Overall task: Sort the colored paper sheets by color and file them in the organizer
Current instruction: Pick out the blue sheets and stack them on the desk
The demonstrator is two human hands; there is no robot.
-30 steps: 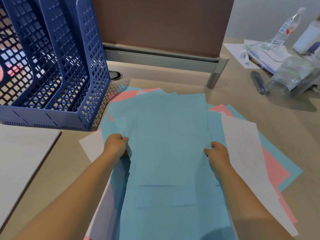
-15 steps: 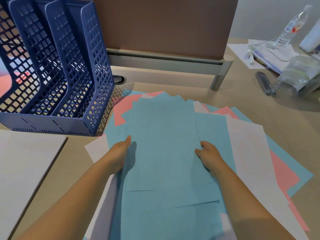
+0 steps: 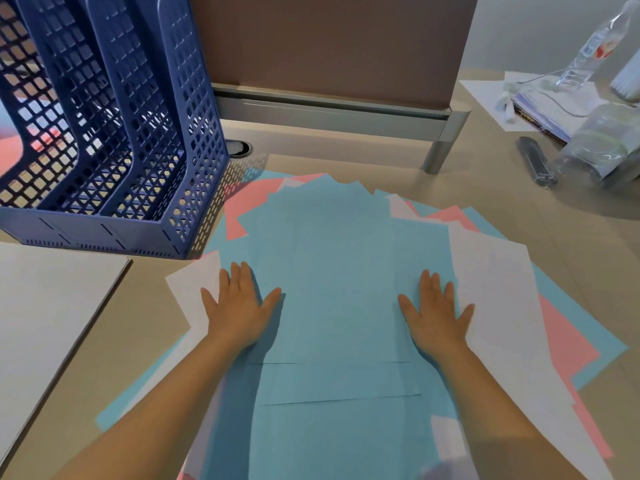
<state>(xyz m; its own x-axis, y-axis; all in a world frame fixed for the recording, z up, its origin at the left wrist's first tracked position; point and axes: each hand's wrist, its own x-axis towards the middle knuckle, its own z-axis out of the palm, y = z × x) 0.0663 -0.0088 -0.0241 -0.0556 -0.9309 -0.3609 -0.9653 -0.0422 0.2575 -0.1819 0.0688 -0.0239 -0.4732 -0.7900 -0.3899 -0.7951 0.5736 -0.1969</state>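
Observation:
A loose spread of paper lies on the desk in front of me. Several blue sheets (image 3: 332, 271) are on top, with pink sheets (image 3: 249, 202) and white sheets (image 3: 491, 278) sticking out at the sides. My left hand (image 3: 239, 306) lies flat, fingers straight, on the left edge of the blue sheets. My right hand (image 3: 436, 313) lies flat on their right edge. The blue mesh organizer (image 3: 121, 133) stands upright at the far left, and something pink shows through its leftmost slot.
A white board or sheet (image 3: 45, 313) lies at the near left. A brown partition (image 3: 329, 46) with a grey rail closes the back. At the far right stand a plastic bottle (image 3: 588, 46), a clear bag (image 3: 602, 147), a dark tube (image 3: 535, 161) and a stack of papers.
Both hands have let go of the blue sheets' edges and opened flat on the pile, a little wider apart. The blue sheets now lie flat on the spread.

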